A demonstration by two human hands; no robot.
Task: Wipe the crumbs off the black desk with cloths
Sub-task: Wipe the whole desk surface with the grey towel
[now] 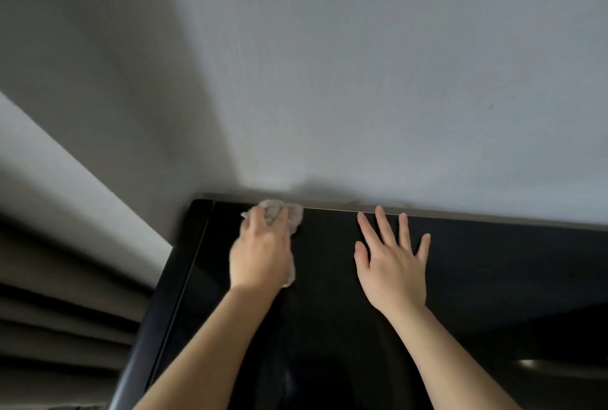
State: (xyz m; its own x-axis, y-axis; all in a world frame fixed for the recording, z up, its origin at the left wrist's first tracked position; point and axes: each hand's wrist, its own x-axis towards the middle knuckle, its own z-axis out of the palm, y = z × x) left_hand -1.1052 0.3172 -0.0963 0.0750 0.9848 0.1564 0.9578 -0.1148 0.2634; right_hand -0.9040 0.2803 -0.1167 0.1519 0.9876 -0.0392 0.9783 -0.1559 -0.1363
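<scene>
The black desk [493, 261] fills the lower half of the view, its far edge against a wall. My left hand [260, 251] lies on a crumpled pale grey cloth [292, 215] near the desk's far left corner, fingers curled over it; most of the cloth is hidden under the hand. My right hand [393, 261] rests flat on the desk to the right of it, fingers spread and straight, holding nothing. No crumbs can be made out on the glossy surface.
A pale grey wall [362, 80] rises right behind the desk. Beige pleated curtains [59, 294] hang to the left of the desk's left edge [184, 278]. A bright reflection [529, 363] shows on the desk at lower right.
</scene>
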